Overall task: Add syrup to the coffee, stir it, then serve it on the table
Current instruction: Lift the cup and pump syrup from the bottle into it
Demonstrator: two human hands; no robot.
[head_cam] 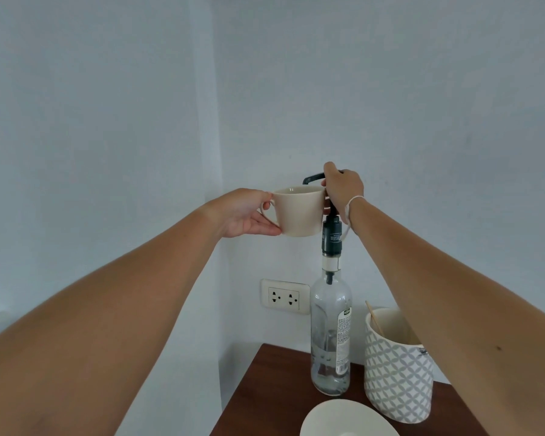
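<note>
My left hand (pixel 244 214) grips the handle of a cream coffee cup (pixel 299 212) and holds it raised in the air, right under the black spout of the pump (pixel 312 178). My right hand (pixel 342 187) is curled over the pump head on a tall clear syrup bottle (pixel 330 335), which stands upright on the dark wooden table (pixel 274 391). The bottle holds only a little clear liquid at the bottom. What is inside the cup is hidden from this angle.
A grey-and-white patterned holder (pixel 397 372) with a wooden stir stick (pixel 373 316) stands right of the bottle. A white saucer (pixel 343 416) lies at the table's near edge. A wall socket (pixel 285 297) sits behind the bottle, in a corner of white walls.
</note>
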